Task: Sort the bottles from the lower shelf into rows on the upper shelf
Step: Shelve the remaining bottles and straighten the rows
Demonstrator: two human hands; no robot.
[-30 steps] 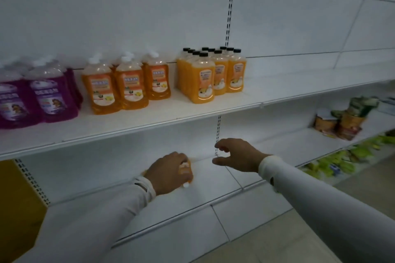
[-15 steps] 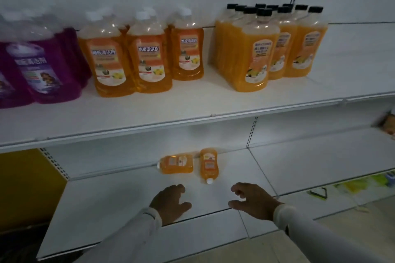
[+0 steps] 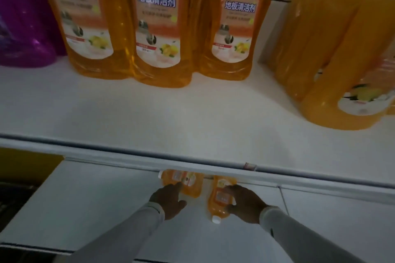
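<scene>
Upper shelf (image 3: 149,117) already carries upright rows: purple bottles (image 3: 23,28) at its left end, clear-orange cleaner bottles (image 3: 158,28) mid, opaque orange bottles (image 3: 333,66) at its right; most sorting looks done. Two small orange bottles lie flat on the lower shelf (image 3: 85,209) just below the upper shelf's front edge; left hand (image 3: 168,200) reaches the sideways bottle (image 3: 183,180), fingers straight, only touching; right hand (image 3: 245,203) curls round the cap-forward bottle (image 3: 221,197), gripping it. Left to do, by my read: lift both, join the rows.
</scene>
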